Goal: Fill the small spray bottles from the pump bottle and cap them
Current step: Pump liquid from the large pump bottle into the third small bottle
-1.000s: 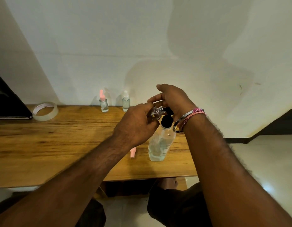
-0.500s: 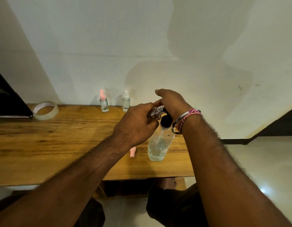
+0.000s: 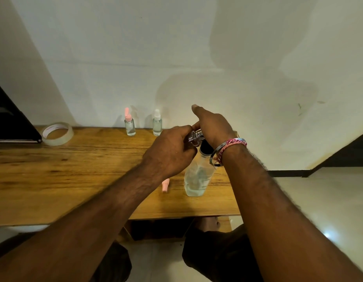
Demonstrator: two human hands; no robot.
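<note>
We are mid-fill: left hand [image 3: 168, 153] fingers curl round a small clear glass spray bottle [image 3: 194, 137], tilted at the spout of the tall clear plastic pump bottle [image 3: 198, 176] standing on the wooden tabletop [image 3: 54, 176]. Right hand [image 3: 212, 127] presses the pump head, forefinger straight. Next we judge it needs capping; a loose pink cap [image 3: 165, 185] lies just left of the pump bottle.

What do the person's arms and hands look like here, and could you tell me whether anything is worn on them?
Both forearms are bare and hairy, with no sleeves in view. The right hand has a plain silver metal bangle at its wrist, and beside it a braided thread band in pink and red. The left hand and its wrist carry nothing visible: no ring, watch or glove.
</note>
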